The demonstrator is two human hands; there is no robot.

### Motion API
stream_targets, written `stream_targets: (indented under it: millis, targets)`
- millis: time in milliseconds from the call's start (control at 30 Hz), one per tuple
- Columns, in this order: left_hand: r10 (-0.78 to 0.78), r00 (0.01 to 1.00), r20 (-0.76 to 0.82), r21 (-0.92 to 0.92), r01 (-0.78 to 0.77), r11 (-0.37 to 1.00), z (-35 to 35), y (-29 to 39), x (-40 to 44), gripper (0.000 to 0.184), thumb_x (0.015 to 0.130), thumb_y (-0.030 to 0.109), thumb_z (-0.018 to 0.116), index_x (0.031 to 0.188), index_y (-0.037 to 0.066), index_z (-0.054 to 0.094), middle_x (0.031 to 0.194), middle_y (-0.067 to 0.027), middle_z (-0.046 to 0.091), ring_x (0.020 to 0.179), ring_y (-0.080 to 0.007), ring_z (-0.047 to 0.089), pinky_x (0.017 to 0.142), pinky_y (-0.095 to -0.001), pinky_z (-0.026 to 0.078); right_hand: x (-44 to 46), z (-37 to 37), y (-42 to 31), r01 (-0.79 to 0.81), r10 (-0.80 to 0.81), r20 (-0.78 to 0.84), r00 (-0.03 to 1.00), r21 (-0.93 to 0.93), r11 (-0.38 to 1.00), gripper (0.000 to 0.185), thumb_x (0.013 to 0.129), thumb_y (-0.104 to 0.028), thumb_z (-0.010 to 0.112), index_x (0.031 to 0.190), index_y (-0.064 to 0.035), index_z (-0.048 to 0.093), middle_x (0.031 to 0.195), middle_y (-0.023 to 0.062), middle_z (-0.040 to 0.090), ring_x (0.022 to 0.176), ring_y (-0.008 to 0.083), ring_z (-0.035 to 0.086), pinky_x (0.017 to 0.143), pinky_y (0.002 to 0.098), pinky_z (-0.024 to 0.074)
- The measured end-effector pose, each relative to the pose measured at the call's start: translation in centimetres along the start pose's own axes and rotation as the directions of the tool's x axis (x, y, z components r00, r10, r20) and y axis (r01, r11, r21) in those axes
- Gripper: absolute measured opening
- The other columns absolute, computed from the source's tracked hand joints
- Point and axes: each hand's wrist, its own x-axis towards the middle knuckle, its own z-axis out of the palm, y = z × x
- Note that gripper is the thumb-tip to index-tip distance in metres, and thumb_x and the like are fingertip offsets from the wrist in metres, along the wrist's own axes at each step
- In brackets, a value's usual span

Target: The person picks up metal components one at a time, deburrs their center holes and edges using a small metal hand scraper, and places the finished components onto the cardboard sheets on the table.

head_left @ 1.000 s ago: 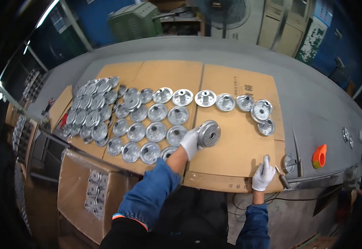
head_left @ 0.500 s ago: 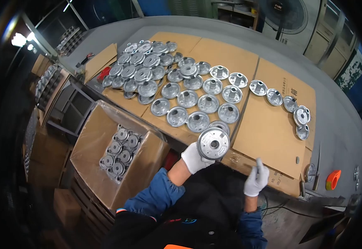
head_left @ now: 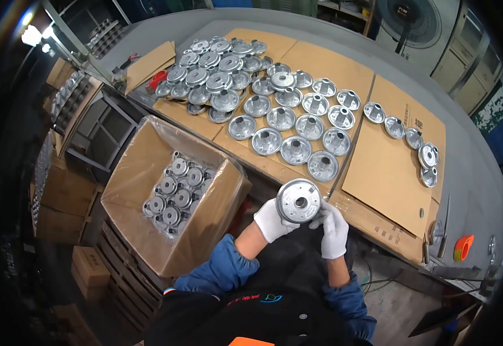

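My left hand (head_left: 272, 221), in a white glove, grips a round metal part (head_left: 299, 200) by its lower left edge, in front of the table. The part's flat face with a central hole is turned up. My gloved right hand (head_left: 331, 232) is at the part's lower right edge, its fingers bent close together against the rim; whether they hold anything is hard to see. Beyond the hands, rows of metal discs (head_left: 296, 149) lie on cardboard (head_left: 387, 173) on the table.
An open, plastic-lined carton (head_left: 205, 240) with metal parts (head_left: 171, 217) stands at the left. Stacked discs (head_left: 219, 81) lie at the table's far left. An orange object (head_left: 463, 247) and tools (head_left: 426, 251) sit at the right. A fan (head_left: 408, 23) stands behind.
The view has swung left and down toward the carton. My left hand has brought the metal part back from over the cardboard. My right hand has moved left to the part's edge.
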Motion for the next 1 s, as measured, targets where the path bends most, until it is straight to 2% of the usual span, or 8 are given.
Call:
stream_targets:
  millis: [133,167,200,333,367,400,633,1000]
  targets:
    - [-0.123,0.988,0.090,-0.289,0.144,0.947,0.1,0.0,-1.0,0.033,0.078,0.014,0.061,0.109,0.005,0.056,0.096,-0.0053,0.065,0.085,-0.0133,0.062,0.065,-0.0240,0.052,-0.3,0.4,0.4,-0.232,0.232,0.016,0.973,0.128,0.964,0.037,0.095,-0.024,0.046,0.110,0.0090,0.056,0.073,0.0084,0.060,0.060,0.0111,0.055,0.058,0.0224,0.0440]
    - [-0.138,0.971,0.196,-0.694,0.237,0.680,0.4,-1.4,-1.2,0.031,0.078,0.011,0.059,0.108,0.005,0.056,0.095,-0.0050,0.064,0.084,-0.0126,0.062,0.063,-0.0234,0.051,-0.6,0.5,0.7,-0.235,0.234,0.016,0.972,0.126,0.964,0.037,0.095,-0.024,0.046,0.110,0.0090,0.056,0.073,0.0084,0.060,0.060,0.0111,0.055,0.058,0.0224,0.0440]
    - [-0.101,0.951,0.294,-0.919,0.310,0.245,0.5,-2.0,-1.3,0.030,0.079,0.008,0.057,0.108,0.004,0.056,0.094,-0.0048,0.064,0.083,-0.0119,0.061,0.061,-0.0229,0.051,-0.8,0.6,1.0,-0.261,0.261,0.027,0.965,0.214,0.941,0.036,0.095,-0.023,0.047,0.108,0.0092,0.056,0.072,0.0084,0.060,0.058,0.0111,0.053,0.056,0.0224,0.0430]
    - [-0.113,0.907,0.405,-0.912,0.410,0.028,0.3,-1.8,-2.0,0.030,0.078,0.007,0.058,0.108,0.004,0.057,0.097,-0.0069,0.065,0.085,-0.0156,0.063,0.067,-0.0264,0.052,-1.6,1.1,1.2,-0.338,0.352,0.029,0.936,0.364,0.868,0.032,0.095,-0.020,0.047,0.104,0.0091,0.056,0.069,0.0082,0.058,0.055,0.0110,0.050,0.053,0.0223,0.0413]
    - [-0.116,0.972,0.204,-0.720,0.229,0.655,0.0,-0.1,-2.4,0.031,0.077,0.009,0.061,0.107,0.004,0.058,0.098,-0.0082,0.065,0.087,-0.0182,0.063,0.071,-0.0281,0.052,-1.8,1.2,1.2,-0.339,0.353,0.028,0.935,0.363,0.868,0.032,0.095,-0.020,0.047,0.104,0.0091,0.056,0.069,0.0082,0.058,0.055,0.0110,0.050,0.053,0.0223,0.0413]
    - [0.016,0.999,0.042,-0.174,-0.009,0.985,-0.2,1.0,-2.5,0.033,0.076,0.012,0.064,0.107,0.004,0.059,0.099,-0.0095,0.065,0.089,-0.0208,0.063,0.075,-0.0299,0.052,-2.0,1.1,1.3,-0.334,0.347,0.031,0.937,0.364,0.869,0.032,0.095,-0.020,0.047,0.103,0.0088,0.056,0.070,0.0082,0.059,0.055,0.0107,0.050,0.053,0.0222,0.0413]
    - [-0.099,0.992,0.078,-0.199,0.113,0.974,-0.5,1.1,-3.3,0.036,0.073,0.016,0.069,0.106,0.005,0.061,0.102,-0.0102,0.065,0.095,-0.0244,0.062,0.083,-0.0324,0.051,-2.9,1.5,1.1,-0.316,0.333,0.033,0.942,0.407,0.857,0.027,0.095,-0.017,0.047,0.100,0.0068,0.057,0.072,0.0070,0.059,0.057,0.0098,0.050,0.054,0.0216,0.0414]
    - [0.007,0.996,0.094,0.192,-0.025,0.981,0.2,0.2,-3.6,0.038,0.073,0.029,0.071,0.105,0.011,0.063,0.101,-0.0072,0.067,0.095,-0.0235,0.063,0.081,-0.0322,0.051,-3.1,1.3,1.0,-0.323,0.352,0.002,0.936,0.401,0.857,0.032,0.094,-0.025,0.049,0.102,0.0052,0.056,0.075,0.0030,0.057,0.058,0.0072,0.048,0.054,0.0202,0.0394]
